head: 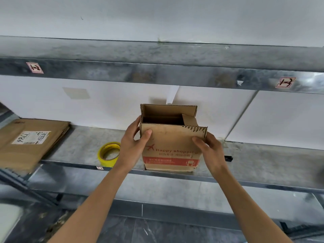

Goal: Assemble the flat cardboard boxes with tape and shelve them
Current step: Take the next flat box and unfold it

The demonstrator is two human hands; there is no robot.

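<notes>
A small brown cardboard box [171, 148] printed "Happy shopping" stands upright at the front edge of the metal shelf [84, 142], its top flaps open. My left hand [134, 146] grips its left side, thumb on the front panel. My right hand [209, 149] grips the right side, thumb on the front. A roll of yellow tape [109, 153] lies flat on the shelf just left of my left hand. A stack of flat cardboard boxes [29, 141] with a white label lies at the shelf's left end.
An upper metal shelf [157, 71] with red-and-white labels runs overhead. A small black object [228, 158] lies on the shelf right of my right hand. White wall panels stand behind. A lower shelf and dark floor lie below.
</notes>
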